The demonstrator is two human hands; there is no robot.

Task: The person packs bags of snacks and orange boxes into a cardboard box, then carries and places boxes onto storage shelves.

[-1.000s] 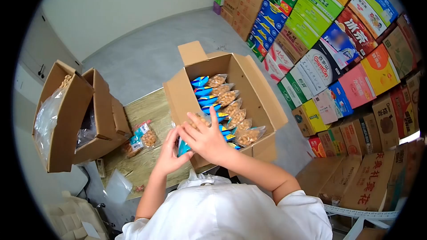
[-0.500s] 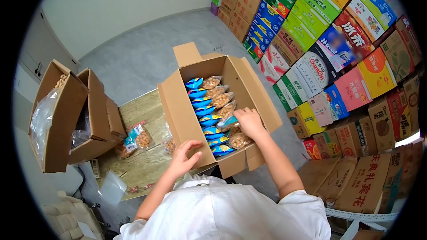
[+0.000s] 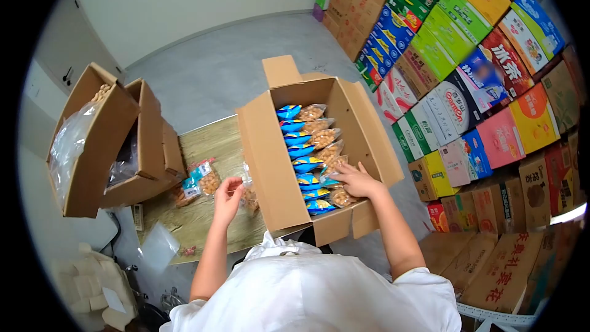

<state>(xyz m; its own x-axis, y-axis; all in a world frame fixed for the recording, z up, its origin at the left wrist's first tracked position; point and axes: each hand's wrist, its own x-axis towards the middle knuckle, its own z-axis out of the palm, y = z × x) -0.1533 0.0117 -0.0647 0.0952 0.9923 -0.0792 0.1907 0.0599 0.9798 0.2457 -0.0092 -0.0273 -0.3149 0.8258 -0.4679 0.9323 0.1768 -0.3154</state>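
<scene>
We see the right hand (image 3: 356, 182) low inside an open carton (image 3: 276, 169), fingers loosely spread over a teal-marked bag (image 3: 327, 179) near the lower end of a row. Palm down; we cannot tell whether the fingers grip that bag or merely rest on it (the hand covers much of it).

Left hand (image 3: 228, 199) outside the carton, above the table (image 3: 212, 138), half curled, thumb and fingers apart, with nothing we can make out in its grasp. Nearest to it we find a clear bag of nuts (image 3: 250, 200) beside the carton's left flap; contact between the two we cannot confirm.

Inside the carton we record two columns side by side: blue packets (image 3: 301, 150) on the left, clear bags of tan nuts (image 3: 323, 138) to their right, overlapping one another. The flaps stand folded outward.

Farther left on the table we note teal-labelled nut bags (image 3: 209, 183), lying close together, and a flat clear plastic sheet (image 3: 160, 246) at the near edge. Beyond them, a tilted brown carton (image 3: 101, 147) shows plastic lining and loose nuts at its top. To our right, stacked printed boxes (image 3: 458, 101) rise in several colours.
</scene>
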